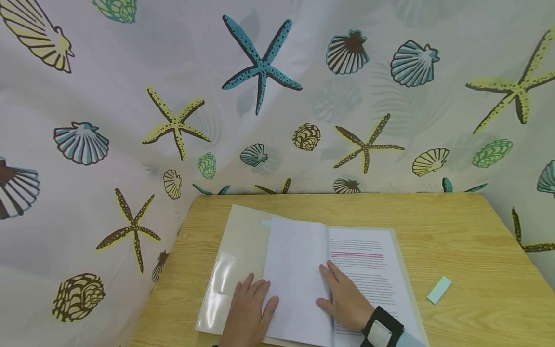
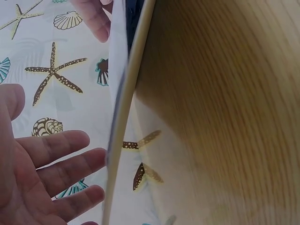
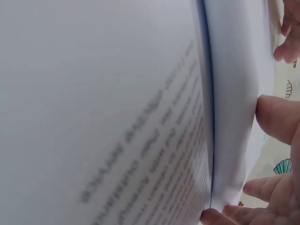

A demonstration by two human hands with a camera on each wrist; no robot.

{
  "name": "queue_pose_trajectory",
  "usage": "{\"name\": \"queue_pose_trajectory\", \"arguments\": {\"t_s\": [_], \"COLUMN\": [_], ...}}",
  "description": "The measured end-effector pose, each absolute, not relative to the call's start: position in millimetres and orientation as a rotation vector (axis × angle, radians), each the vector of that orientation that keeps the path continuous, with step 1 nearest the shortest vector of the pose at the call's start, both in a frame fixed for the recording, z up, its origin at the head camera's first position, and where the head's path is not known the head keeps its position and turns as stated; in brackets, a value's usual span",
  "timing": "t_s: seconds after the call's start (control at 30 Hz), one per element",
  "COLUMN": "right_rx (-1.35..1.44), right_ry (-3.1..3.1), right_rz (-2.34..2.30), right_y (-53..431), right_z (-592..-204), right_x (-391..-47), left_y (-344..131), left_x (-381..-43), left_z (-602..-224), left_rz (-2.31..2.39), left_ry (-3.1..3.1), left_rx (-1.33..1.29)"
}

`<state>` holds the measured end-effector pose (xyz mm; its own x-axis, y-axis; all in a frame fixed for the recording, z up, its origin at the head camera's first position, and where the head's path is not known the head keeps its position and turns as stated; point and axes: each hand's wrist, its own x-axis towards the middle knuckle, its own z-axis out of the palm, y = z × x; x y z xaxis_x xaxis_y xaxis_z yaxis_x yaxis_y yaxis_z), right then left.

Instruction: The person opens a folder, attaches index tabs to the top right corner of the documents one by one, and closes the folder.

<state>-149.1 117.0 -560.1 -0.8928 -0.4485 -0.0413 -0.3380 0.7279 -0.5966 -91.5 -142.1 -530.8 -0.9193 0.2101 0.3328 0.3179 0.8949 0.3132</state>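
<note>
A clear document folder [image 1: 243, 236] lies open on the table, its cover spread to the left. Over its middle is a blank white sheet [image 1: 299, 270], turned to the left. On the right lies a printed page [image 1: 360, 265] with pink highlighted lines. My left hand [image 1: 249, 311] rests with extended fingers at the cover and the sheet's left edge. The fingers of my right hand [image 1: 344, 299] lie flat on the sheets by the fold. In the right wrist view, the printed text [image 3: 154, 140] is blurred and the right fingertips [image 3: 276, 115] touch the white paper.
A small pale green block [image 1: 439, 289] lies on the wooden table [image 1: 468, 241], right of the folder. Behind and beside the table hangs a white curtain [image 1: 303, 168] printed with shells and starfish. A dark band with a light square device [image 1: 381, 330] is on the right wrist.
</note>
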Motion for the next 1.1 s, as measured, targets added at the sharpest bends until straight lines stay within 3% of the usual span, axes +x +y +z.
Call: {"name": "queue_pose_trajectory", "arguments": {"t_s": [1.1], "right_rx": [-0.630], "right_ry": [2.700], "right_rz": [-0.988], "right_y": [119.8], "right_z": [-554.0], "right_x": [-155.2], "left_y": [-140.4], "left_x": [-90.7], "left_z": [-533.6], "left_rz": [-0.477], "left_ry": [-2.794], "left_rx": [-0.417]}}
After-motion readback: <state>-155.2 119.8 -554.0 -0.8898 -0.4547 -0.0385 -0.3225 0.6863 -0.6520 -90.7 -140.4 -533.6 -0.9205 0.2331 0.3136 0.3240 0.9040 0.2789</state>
